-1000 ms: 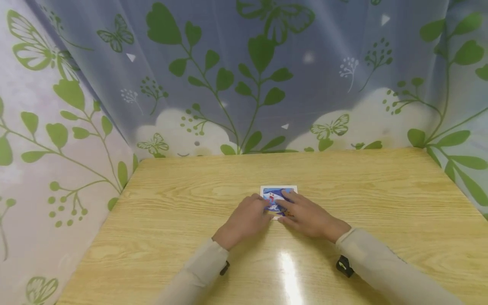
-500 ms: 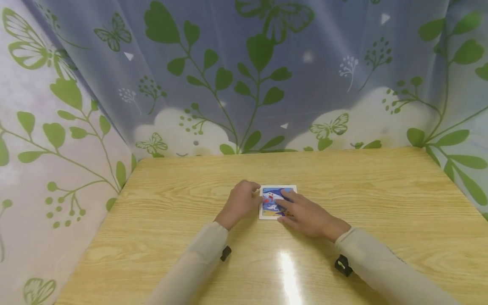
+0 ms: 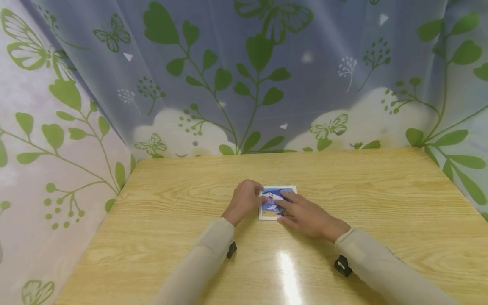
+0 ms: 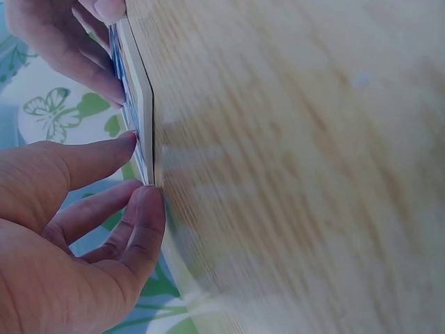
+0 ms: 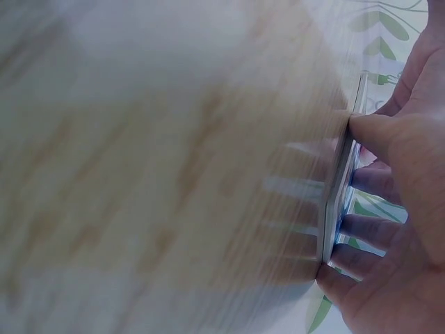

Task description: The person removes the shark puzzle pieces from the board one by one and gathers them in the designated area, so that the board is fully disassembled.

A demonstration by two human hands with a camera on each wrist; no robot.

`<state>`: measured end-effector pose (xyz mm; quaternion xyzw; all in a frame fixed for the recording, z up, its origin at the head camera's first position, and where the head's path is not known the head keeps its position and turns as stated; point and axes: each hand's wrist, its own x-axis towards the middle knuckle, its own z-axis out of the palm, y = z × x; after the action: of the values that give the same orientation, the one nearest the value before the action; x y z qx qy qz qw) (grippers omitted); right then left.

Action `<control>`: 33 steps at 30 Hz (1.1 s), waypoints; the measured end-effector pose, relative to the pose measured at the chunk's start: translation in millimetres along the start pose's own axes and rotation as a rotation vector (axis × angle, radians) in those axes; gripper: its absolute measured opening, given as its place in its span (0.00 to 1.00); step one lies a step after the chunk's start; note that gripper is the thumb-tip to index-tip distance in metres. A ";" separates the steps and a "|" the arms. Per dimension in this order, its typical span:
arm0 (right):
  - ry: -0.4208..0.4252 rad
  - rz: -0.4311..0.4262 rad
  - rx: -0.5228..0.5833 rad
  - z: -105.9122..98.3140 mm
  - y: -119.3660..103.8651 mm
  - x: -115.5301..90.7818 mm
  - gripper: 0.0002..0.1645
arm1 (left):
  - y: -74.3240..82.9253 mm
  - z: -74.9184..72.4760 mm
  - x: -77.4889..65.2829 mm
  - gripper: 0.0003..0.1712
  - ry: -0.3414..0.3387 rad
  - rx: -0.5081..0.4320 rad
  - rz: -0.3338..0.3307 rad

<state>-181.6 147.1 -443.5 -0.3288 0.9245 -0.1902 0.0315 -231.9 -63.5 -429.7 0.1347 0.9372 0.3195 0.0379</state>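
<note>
A small square picture board (image 3: 271,214) with a white border and a blue sea-animal print lies flat on the wooden table. On its left side, my left hand (image 3: 245,201) has its thumb (image 4: 115,154) on the top face and curled fingertips against the edge at a corner, pinching it. My right hand (image 3: 310,215) rests over the right part, fingers spread and fairly straight on the print. Its thumb (image 5: 372,132) touches the near edge in the right wrist view, and the little finger sits by a corner. Part of the print is hidden under that hand.
The light wood table (image 3: 183,186) spreads around the board on all sides. Behind it hangs a blue curtain (image 3: 320,76) with green leaves and butterflies; a pale patterned cloth (image 3: 38,169) stands at the left. Black wrist devices (image 3: 343,266) show below the sleeves.
My left hand has drawn back from over the print to the board's left edge, then edged slightly right so its fingers meet that edge. The right hand and board have stayed nearly still.
</note>
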 end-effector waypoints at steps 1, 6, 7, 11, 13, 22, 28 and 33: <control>0.001 0.001 0.001 0.0 0.0 -0.1 0.33 | 0.3 0.4 0.4 0.17 0.002 0.001 0.000; 0.003 0.002 0.013 0.6 -0.4 -0.3 0.33 | 1.2 2.7 2.7 0.11 -0.001 0.000 0.011; 0.002 0.003 0.015 0.9 -0.3 -0.4 0.33 | 1.2 3.2 3.1 0.10 -0.003 0.001 0.007; -0.001 0.008 0.008 2.0 0.6 -0.5 0.33 | 2.1 4.8 4.2 0.12 -0.008 -0.003 -0.033; -0.002 0.009 0.006 2.2 0.9 -0.6 0.33 | 3.1 5.2 4.6 0.15 -0.005 -0.011 -0.061; 0.006 0.006 -0.001 1.7 0.7 -0.4 0.33 | 6.1 5.6 7.9 0.20 0.031 -0.046 -0.123; 0.010 0.003 -0.004 1.8 0.6 -0.5 0.33 | 4.3 6.8 9.0 0.19 0.037 -0.062 -0.126; 0.020 -0.002 -0.008 1.6 1.0 0.2 0.33 | 5.0 6.5 8.5 0.19 0.044 -0.066 -0.121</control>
<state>-182.1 147.2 -445.3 -0.3282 0.9251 -0.1899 0.0209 -237.9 -53.5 -431.6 0.0694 0.9332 0.3503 0.0408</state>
